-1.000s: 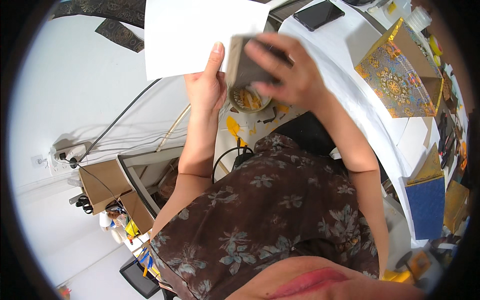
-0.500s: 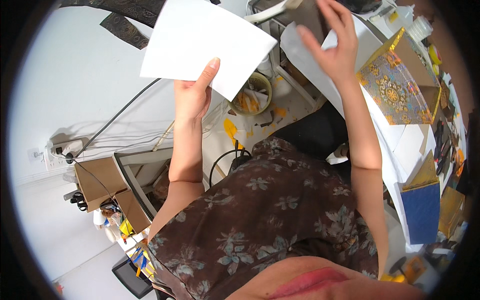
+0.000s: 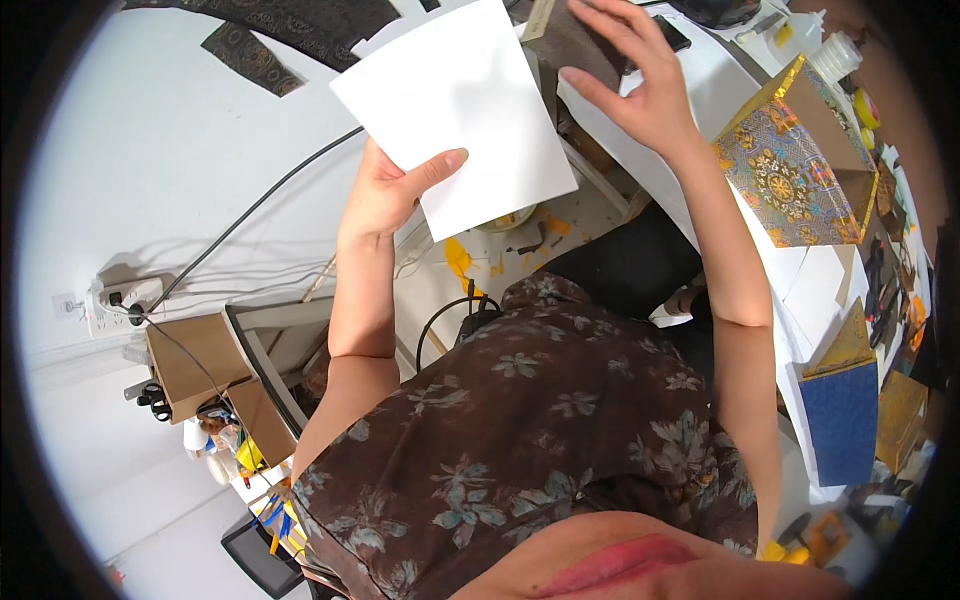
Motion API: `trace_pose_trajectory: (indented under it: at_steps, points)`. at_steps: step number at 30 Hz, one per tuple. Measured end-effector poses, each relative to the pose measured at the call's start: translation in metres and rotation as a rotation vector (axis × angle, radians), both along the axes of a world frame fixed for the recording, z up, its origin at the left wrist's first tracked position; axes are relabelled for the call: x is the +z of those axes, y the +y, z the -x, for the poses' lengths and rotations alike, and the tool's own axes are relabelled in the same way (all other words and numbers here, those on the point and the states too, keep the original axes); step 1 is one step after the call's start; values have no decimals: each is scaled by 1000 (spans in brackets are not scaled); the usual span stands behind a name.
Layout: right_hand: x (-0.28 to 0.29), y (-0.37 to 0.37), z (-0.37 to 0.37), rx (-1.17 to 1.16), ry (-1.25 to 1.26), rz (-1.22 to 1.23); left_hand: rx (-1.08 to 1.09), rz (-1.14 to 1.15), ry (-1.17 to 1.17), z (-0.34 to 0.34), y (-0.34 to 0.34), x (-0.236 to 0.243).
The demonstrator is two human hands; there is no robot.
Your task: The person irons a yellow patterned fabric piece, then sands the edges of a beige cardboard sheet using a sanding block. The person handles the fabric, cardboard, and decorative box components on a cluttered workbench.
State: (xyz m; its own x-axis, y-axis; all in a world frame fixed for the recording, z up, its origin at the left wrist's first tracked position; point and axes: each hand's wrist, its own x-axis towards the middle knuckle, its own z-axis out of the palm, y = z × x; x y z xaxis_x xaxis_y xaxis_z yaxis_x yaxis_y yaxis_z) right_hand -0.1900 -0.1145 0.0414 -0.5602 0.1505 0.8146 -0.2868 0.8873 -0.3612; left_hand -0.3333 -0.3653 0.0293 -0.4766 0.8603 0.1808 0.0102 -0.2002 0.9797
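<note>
one white sheet point(image 3: 465, 125) (in left grip point(image 3: 382, 195))

One left hand point(image 3: 378, 200), one right hand point(image 3: 652, 108), one white sheet point(image 3: 470, 120) and one dark block point(image 3: 568, 48) appear with one white-covered surface point(image 3: 712, 85), which carries one patterned box point(image 3: 785, 185), one phone point(image 3: 673, 34), one clear container point(image 3: 837, 57) and, at its near edge, one blue panel point(image 3: 842, 430).

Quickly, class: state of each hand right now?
Left hand: closed on a white sheet, thumb on top.
Right hand: open at a dark block; contact cannot be told.
</note>
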Motion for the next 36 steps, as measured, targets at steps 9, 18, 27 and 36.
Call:
trace_pose_trajectory:
  at_steps: [9,18,27,36]
  points:
    - [-13,12,-137,-344,190,127,-224,193,-57,-73,29,-9]
    - [-98,-21,-323,-1257,274,449,-884,361,147,-177,170,-2]
    - [-13,22,-381,-1205,386,239,-817,155,113,-328,274,-119]
    - [6,210,-413,-1291,-959,325,-575,69,603,-343,304,-148]
